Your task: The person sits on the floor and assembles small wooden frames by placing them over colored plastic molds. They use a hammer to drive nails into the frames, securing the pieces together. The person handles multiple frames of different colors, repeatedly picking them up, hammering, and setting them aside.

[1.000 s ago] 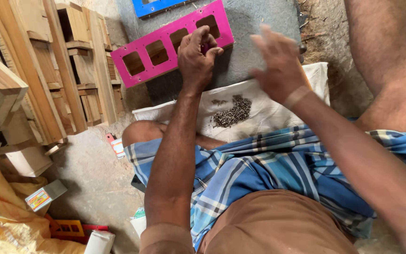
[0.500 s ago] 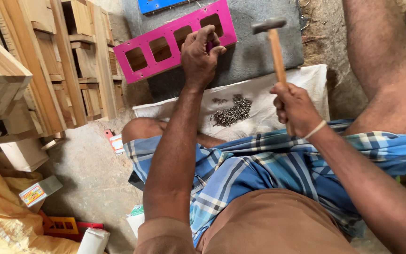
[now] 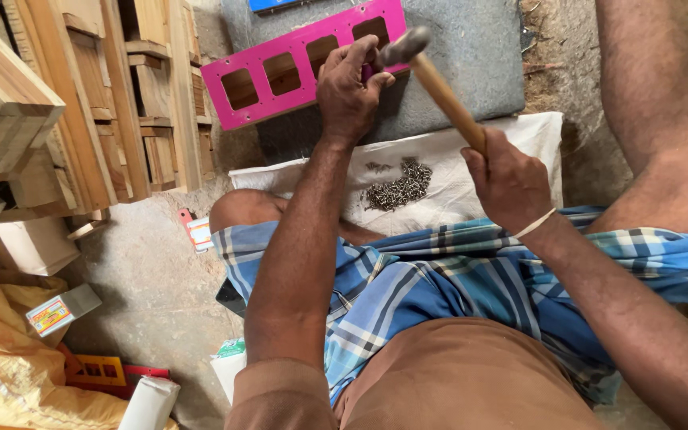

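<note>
The pink wooden frame point(image 3: 280, 76) with its row of square cut-outs lies at the top centre of the picture, resting on a grey slab point(image 3: 455, 64). Your left hand point(image 3: 349, 91) sits at the frame's lower edge, fingers point(image 3: 360, 60) pinched together, apparently steadying a small nail, though the nail itself is hidden. Your right hand point(image 3: 507, 179) is wrapped tight round the wooden handle of the hammer point(image 3: 439, 87), whose metal head hovers right beside the left fingertips, placed to strike. Below, a heap of small nails point(image 3: 396, 189) lies on a white cloth point(image 3: 471, 159) within easy reach. Stacked bare wooden frames point(image 3: 113, 103) stand at upper left.
</note>
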`<state>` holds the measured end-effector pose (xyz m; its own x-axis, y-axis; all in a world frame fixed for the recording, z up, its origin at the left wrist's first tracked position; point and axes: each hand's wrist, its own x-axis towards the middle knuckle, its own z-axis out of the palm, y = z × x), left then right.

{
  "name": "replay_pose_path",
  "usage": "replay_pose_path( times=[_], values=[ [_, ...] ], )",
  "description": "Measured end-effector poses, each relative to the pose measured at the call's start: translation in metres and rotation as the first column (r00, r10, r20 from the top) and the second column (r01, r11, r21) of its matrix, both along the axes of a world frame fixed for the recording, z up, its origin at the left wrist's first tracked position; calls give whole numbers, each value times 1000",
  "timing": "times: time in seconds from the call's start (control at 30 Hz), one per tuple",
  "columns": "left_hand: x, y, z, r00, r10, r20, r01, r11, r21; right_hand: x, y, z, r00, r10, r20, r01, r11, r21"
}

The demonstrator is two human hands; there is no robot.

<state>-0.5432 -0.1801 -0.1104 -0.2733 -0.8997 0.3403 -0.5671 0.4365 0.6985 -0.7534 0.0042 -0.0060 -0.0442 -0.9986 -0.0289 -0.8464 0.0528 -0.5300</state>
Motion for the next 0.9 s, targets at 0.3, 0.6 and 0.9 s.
replay_pose_path(
  times=[0.3, 0.6, 0.9],
  values=[
    [1, 1, 6, 998, -46, -51, 47, 999, 13, -20, 17, 35, 944, -117, 308, 190, 957, -218],
    [4, -2, 3, 998, -62, 1, 62, 998, 13, -17, -14, -11, 965, 14, -263, -54, 988, -145],
    [3, -5, -12, 1000, -25, 8, 25, 998, 64, -8, -10, 7, 970, 87, -226, -83, 996, 27]
  ],
)
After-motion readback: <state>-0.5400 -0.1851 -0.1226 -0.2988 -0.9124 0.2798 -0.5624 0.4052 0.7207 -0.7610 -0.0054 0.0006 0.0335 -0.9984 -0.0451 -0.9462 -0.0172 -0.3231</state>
